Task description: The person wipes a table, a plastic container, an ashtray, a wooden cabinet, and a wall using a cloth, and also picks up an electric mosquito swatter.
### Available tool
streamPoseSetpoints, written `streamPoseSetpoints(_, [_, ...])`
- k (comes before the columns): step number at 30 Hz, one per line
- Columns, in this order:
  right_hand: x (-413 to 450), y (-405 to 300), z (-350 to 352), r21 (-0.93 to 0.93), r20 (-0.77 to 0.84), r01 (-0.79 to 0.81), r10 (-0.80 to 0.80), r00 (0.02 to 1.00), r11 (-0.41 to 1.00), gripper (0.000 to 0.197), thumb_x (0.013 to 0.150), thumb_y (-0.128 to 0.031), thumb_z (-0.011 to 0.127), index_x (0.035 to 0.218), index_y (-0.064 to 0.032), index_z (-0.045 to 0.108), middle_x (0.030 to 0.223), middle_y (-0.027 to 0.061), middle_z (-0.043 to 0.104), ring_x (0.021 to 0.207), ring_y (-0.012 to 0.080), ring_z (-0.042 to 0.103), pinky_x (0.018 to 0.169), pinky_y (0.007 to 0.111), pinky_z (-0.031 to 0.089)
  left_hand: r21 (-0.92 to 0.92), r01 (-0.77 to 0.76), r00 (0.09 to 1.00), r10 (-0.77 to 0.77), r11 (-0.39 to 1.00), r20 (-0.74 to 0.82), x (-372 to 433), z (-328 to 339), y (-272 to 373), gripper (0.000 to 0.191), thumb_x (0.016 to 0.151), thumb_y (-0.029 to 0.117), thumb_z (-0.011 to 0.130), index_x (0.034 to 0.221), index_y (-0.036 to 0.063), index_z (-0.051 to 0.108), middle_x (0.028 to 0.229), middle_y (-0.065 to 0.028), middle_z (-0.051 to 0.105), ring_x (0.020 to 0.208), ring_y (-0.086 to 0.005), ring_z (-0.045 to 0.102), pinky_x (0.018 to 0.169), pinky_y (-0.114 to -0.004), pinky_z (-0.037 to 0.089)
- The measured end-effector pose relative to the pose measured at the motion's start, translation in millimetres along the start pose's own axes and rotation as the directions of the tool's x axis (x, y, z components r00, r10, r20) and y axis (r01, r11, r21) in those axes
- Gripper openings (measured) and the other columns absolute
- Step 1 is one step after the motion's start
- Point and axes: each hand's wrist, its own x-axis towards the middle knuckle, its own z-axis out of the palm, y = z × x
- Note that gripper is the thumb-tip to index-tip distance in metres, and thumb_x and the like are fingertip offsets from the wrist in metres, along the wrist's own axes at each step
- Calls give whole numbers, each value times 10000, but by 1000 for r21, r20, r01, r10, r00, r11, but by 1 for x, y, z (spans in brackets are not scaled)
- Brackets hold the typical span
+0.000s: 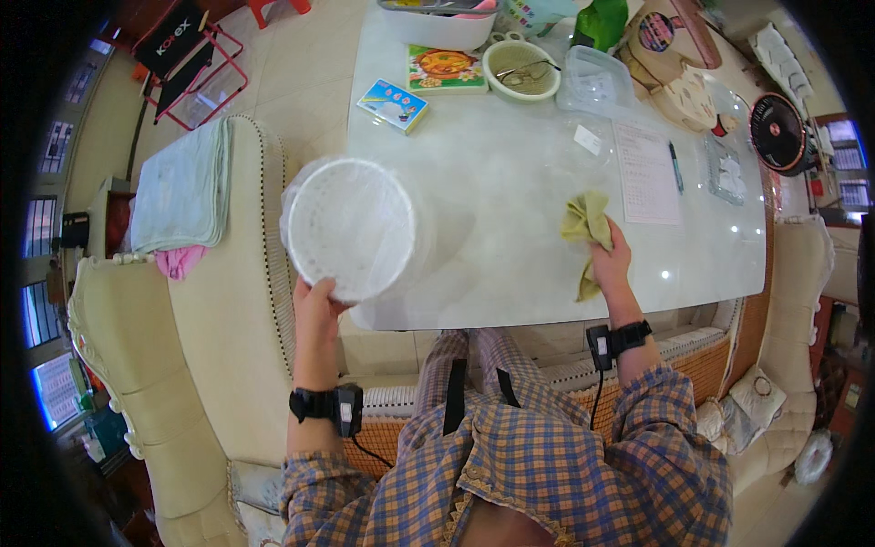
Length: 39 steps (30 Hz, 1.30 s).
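My left hand (319,304) grips the near rim of a round white container (351,229) with clear plastic film about it, held over the left edge of the glossy white table (492,273). Whether the film covers a lid or the open top, I cannot tell. On the right, my right hand (610,258) has its fingers closed on a crumpled yellow-green cloth (586,220), whose lower end hangs beneath the hand. Behind the cloth lie a sheet of paper (648,174) bearing writing and a pen (676,168).
Along the table's far side stand a blue box (393,106), a cream strainer basket (521,70), a clear plastic container (595,81) and a white bin (437,27). A black fan (778,133) is at the right. Folded light-blue cloths (181,184) lie on the sofa at the left.
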Motion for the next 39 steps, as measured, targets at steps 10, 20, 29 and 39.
streamPoseSetpoints(10, [-64,52,-54,96,-59,-243,249,967,965,458,743,90,494,1184,-31,499,1069,88,582,976,150,546,854,262,421,102,-17,988,1,995,155,42,132,-12,442,771,101,485,1181,-14,366,1031,-161,541,803,-275,606,586,-346,545])
streamPoseSetpoints(20, [-15,97,-125,34,-8,-62,62,998,998,450,710,53,522,1143,-69,523,1052,151,566,973,309,540,856,346,427,408,-28,991,80,912,-111,27,202,-24,988,719,504,637,1390,95,39,1314,-160,361,1059,-333,480,594,-342,502])
streamPoseSetpoints(29, [41,160,-267,-381,-273,-87,-22,962,920,517,614,90,537,1099,-89,535,1064,120,566,962,333,504,831,386,432,450,-506,818,575,736,-20,-2,272,-52,305,806,58,524,1105,15,490,733,-22,538,577,-65,477,486,-184,394])
streamPoseSetpoints(39, [53,220,-294,-594,-381,-100,-169,909,798,486,564,-67,567,1045,-138,572,1031,60,566,923,281,524,799,385,418,599,-222,756,-252,769,604,-17,654,-208,342,816,264,594,1057,26,549,846,-61,582,717,-139,567,587,-252,465])
